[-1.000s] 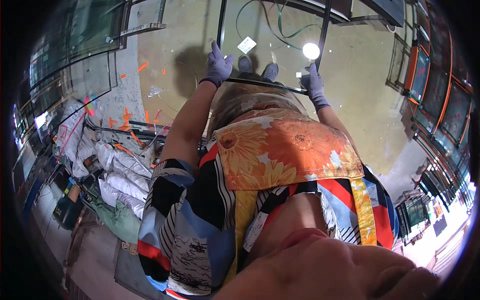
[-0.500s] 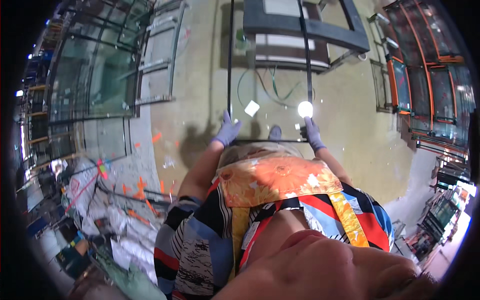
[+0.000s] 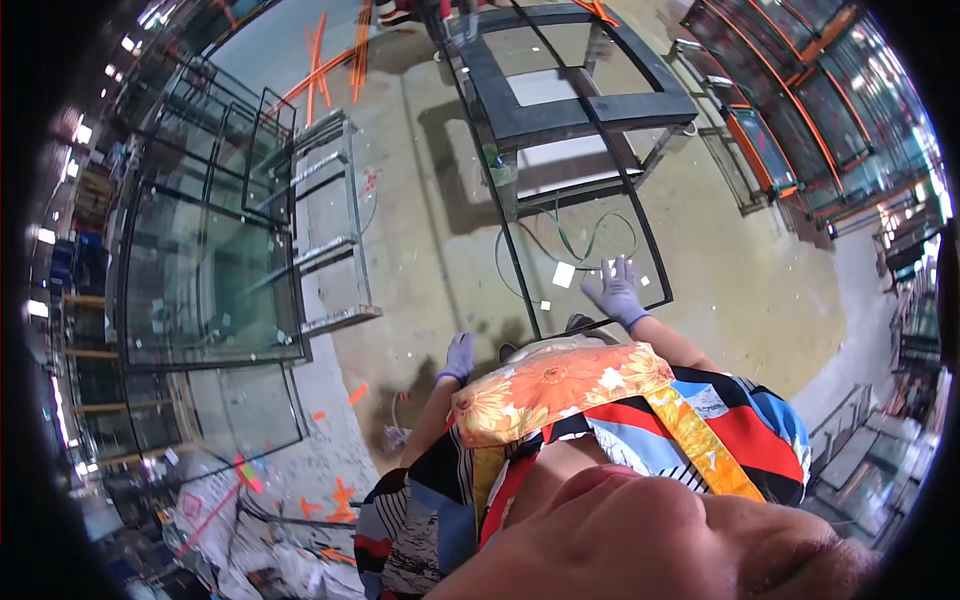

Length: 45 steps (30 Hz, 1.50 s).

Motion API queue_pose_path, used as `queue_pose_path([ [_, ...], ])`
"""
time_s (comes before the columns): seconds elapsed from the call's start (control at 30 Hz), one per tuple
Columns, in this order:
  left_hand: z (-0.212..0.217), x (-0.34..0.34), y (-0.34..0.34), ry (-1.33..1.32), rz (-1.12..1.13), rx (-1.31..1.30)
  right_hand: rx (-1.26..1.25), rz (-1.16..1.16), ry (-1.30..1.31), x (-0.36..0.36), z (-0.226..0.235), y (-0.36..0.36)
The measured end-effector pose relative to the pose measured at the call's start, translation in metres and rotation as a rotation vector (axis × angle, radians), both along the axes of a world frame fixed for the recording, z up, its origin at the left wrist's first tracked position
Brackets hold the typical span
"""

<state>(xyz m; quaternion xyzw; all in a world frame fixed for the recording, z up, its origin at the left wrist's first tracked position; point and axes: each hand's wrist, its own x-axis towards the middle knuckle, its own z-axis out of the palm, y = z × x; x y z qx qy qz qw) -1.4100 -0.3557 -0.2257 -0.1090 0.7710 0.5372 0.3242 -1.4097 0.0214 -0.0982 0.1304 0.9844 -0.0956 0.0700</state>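
Note:
A long glass pane (image 3: 585,215) with a black border stretches away from my body, its far part over a dark frame table (image 3: 640,107). My right hand (image 3: 615,293), in a lilac glove, has its fingers spread over the near end of the pane, inside the right border. Whether the palm presses on the glass, I cannot tell. My left hand (image 3: 459,357), gloved alike, is off the pane to its left, fingers extended and holding nothing. Small white squares (image 3: 564,274) show near my right hand.
At left, bordered glass panels (image 3: 215,270) lie beside a metal rack (image 3: 335,240). Orange-edged panes (image 3: 800,110) are stacked at far right. Orange strips (image 3: 325,65) lie on the far floor. Part of another person (image 3: 400,12) shows at the top edge. A green strap (image 3: 575,245) curls under the pane.
My left hand has let go of the pane's left edge and drawn back. My right hand has gone from the right edge to over the glass. The view has turned, and the pane now slants.

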Motion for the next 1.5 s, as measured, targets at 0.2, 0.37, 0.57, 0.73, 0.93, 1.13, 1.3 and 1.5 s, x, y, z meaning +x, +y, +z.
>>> queue_pose_path([
  [0.2, -0.005, -0.022, 0.001, -0.088, -0.116, 0.038, 0.03, -0.061, -0.112, 0.0, 0.009, -0.022],
  [0.37, 0.0, -0.069, 0.013, -0.135, -0.163, 0.024, 0.01, -0.083, -0.09, 0.002, 0.003, -0.031],
  [0.57, 0.012, -0.114, 0.022, -0.147, -0.186, 0.013, -0.017, -0.094, -0.007, 0.011, -0.004, -0.031],
  [0.73, 0.008, -0.129, -0.016, -0.144, -0.149, 0.044, 0.016, -0.103, -0.018, 0.003, -0.005, -0.04],
  [0.93, -0.019, -0.155, -0.088, -0.053, -0.149, 0.13, 0.011, -0.262, -0.145, -0.014, 0.021, -0.067],
  [1.13, -0.001, -0.198, -0.119, -0.208, -0.013, 0.199, 0.072, -0.505, -0.148, 0.007, -0.02, -0.08],
  [1.3, -0.048, -0.193, -0.248, -0.439, -0.14, -0.117, 0.027, -0.562, -0.175, -0.014, -0.006, -0.17],
  [1.5, -0.057, -0.188, -0.321, -0.482, -0.38, -0.353, 0.025, -0.549, -0.188, -0.009, -0.007, -0.238],
])
